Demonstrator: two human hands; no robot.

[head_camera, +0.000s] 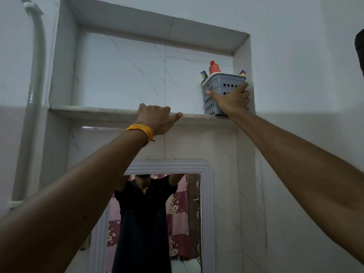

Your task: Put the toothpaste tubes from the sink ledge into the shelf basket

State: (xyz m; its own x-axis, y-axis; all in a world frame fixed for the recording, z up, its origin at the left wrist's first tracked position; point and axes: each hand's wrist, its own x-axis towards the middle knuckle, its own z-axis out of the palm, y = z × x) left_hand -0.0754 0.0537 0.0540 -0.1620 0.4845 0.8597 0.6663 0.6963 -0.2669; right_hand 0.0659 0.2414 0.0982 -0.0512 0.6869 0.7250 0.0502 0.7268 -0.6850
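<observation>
A grey perforated basket point(222, 81) stands at the right end of a high wall-niche shelf point(98, 110). A red-capped tube point(214, 67) sticks up out of it, with purple and green toothbrush heads point(204, 75) at both sides. My right hand point(232, 99) grips the basket's front, thumb on its left edge and fingers on its right. My left hand point(157, 119), with an orange thread band at the wrist, rests curled over the shelf's front lip and holds no object. The sink ledge is out of view.
A white-framed mirror point(208, 194) hangs below the shelf and reflects a person in a dark shirt with raised arms. A white pipe point(36, 75) runs up the wall at the left. The niche's right wall stands right beside the basket.
</observation>
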